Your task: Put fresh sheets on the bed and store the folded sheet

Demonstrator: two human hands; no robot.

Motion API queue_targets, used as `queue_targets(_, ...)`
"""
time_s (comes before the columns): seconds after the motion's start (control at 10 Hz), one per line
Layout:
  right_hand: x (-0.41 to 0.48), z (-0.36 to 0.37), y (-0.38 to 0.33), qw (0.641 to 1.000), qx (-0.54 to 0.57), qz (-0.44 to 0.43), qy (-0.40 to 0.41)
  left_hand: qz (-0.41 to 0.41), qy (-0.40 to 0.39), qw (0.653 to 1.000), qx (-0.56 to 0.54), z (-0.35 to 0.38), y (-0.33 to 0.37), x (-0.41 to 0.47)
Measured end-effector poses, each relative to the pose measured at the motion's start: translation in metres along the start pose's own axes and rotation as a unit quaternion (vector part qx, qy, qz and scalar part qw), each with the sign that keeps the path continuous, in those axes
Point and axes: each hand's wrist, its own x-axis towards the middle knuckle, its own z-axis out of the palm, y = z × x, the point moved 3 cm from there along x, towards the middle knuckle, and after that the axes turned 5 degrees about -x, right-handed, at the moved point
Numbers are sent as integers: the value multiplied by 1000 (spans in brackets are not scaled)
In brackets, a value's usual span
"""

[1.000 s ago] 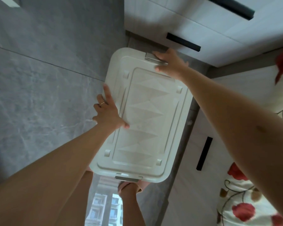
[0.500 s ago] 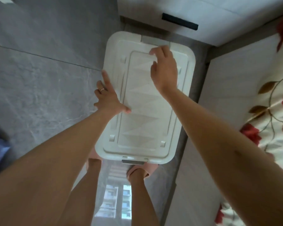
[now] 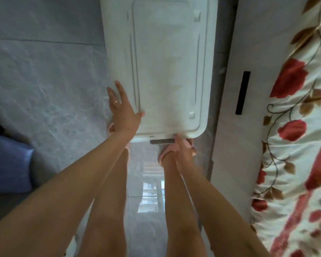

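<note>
My left hand [image 3: 123, 112] rests with fingers straight and spread on the near-left edge of the lidded white rectangular plastic storage box [image 3: 167, 71] on the grey tiled floor [image 3: 44, 80], my right hand [image 3: 183, 151] reaches its grey latch [image 3: 162, 141], fingers too blurred to tell their hold, and the cream red-flowered sheet [image 3: 304, 154] covers the bed at right.

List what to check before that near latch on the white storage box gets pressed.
1. Storage box lid lying in place: ok.
2. Left hand flat on the lid's near-left edge: ok.
3. Right hand fingertip at the grey near latch: ok.
4. Near latch fastened: cannot tell.
5. Far latch: out of frame, cannot tell.
6. Toes clear of the lid's near end: not ok, the pink slipper sits right at it.
</note>
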Motion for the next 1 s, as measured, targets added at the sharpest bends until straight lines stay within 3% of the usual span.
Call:
queue_targets(0.2,8,43,30,960,250,84,-94,14,11,1000,17,2,-3,1)
queue_targets(0.3,3,49,24,961,250,67,-97,12,3,1000,24,3,-1,-3)
queue_targets(0.6,17,53,12,990,117,81,-25,0,-6,998,65,4,0,-5)
queue_targets(0.7,20,54,10,988,130,81,-20,5,-7,997,77,3,1,-7)
queue_targets(0.9,-17,26,-15,986,98,112,-71,-34,-73,987,140,-13,10,-14)
queue_targets(1.0,-36,-21,-53,993,69,78,-58,86,-128,982,113,-32,56,-47)
